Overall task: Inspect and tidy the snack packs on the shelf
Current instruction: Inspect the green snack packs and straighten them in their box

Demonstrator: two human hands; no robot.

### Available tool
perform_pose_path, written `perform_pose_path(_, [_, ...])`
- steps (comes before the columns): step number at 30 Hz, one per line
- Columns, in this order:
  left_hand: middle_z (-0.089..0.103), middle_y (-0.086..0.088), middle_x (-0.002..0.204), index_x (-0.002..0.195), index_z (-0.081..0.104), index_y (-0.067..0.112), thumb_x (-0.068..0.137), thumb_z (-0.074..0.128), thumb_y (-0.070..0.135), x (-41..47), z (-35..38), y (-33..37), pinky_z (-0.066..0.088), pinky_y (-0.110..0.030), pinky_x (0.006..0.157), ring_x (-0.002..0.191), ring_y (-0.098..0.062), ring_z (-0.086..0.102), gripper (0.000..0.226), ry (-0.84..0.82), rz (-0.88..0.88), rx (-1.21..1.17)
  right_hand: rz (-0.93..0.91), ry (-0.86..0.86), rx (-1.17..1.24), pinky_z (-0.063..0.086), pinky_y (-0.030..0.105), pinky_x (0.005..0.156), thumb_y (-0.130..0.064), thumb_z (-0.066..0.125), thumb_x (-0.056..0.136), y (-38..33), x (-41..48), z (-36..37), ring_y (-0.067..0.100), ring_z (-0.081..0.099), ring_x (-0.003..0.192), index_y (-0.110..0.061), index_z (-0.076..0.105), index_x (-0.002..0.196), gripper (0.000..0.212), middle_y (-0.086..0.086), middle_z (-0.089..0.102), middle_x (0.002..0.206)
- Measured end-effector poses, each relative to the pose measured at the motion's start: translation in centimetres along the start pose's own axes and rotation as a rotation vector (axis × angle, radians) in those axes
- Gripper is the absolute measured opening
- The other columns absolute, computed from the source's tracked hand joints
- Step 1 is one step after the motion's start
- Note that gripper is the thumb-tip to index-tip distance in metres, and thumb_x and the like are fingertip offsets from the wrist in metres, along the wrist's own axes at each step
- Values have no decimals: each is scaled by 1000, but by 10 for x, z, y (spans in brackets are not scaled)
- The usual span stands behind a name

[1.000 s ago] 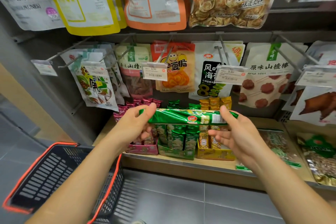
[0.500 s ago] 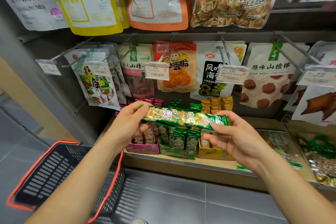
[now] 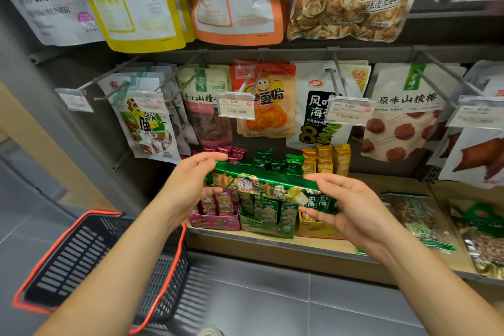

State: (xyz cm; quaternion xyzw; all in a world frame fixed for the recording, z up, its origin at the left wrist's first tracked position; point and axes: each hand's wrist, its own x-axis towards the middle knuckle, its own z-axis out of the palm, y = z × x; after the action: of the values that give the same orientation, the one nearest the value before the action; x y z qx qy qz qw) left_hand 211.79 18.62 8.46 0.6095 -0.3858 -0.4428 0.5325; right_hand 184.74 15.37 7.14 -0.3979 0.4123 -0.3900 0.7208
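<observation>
while both hands hold it in the air just in front of the shelf [image 3: 272, 252], the long green snack pack [image 3: 261, 185] lies sideways between them, its printed face turned up toward the camera and its right end a little lower than its left. the left hand [image 3: 188, 183] has its grip closed on the left end, fingers curled over the top edge. the right hand [image 3: 354, 207] has its grip closed on the right end, fingers laid over the top of the wrapper and the rest of the hand under it. directly behind and below the pack, three open display boxes stand side by side at the shelf's front: a pink box [image 3: 215, 219], a green box [image 3: 267, 226] and a yellow box [image 3: 316, 226], each filled with small upright packs of its own colour. further right on the same shelf lie two flat bags [image 3: 417, 218] with green labels. above, on metal pegs, hang larger pouches, among them an orange bean-chip pouch [image 3: 266, 106] and a white hawthorn pouch [image 3: 403, 117], with price tags [image 3: 236, 108] clipped to the peg ends. below the left forearm sits a black basket [image 3: 95, 262] with an orange rim, over a grey tiled floor [image 3: 272, 308]; whether it hangs from the arm cannot be told.
</observation>
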Motion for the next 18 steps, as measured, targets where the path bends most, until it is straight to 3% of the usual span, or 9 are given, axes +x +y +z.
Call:
perform_pose_path(6, [64,-14,116,103,71,17,103,35,2,5,-4,-7,58,-29,73,99,-21,64,39,39,-6,107,-36,-199,-67,58,34,81,-8,67,75,-8,-3,-2,27,66,110,-13,75,108,34,12,66,123])
perform_pose_path(9, [66,-16,112,112,69,21,102,39,6,9,-7,-15,54,-47,82,89,-26,58,35,89,111,504,-87,-213,-150,59,31,80,-10,75,68,-12,-5,-2,30,70,101,-17,77,105,38,13,72,112])
perform_pose_path(13, [70,-7,114,129,63,22,97,48,5,6,-6,-22,52,-39,87,98,-29,66,39,114,304,1053,-177,-179,-215,60,33,78,-24,83,56,-13,-7,2,30,72,96,-19,77,102,47,11,74,105])
perform_pose_path(15, [71,-7,115,135,58,25,93,49,3,3,-3,-22,52,-36,90,103,-27,65,48,39,364,1240,-205,-152,-206,60,32,76,-25,82,56,-12,-7,4,29,72,95,-18,78,100,45,10,75,103])
perform_pose_path(18, [59,3,134,139,52,25,86,50,1,-3,5,-24,44,-36,104,122,-19,51,58,-181,432,1274,-248,-94,-203,60,30,71,-28,81,56,-11,-7,6,25,73,91,-17,79,96,41,9,76,98])
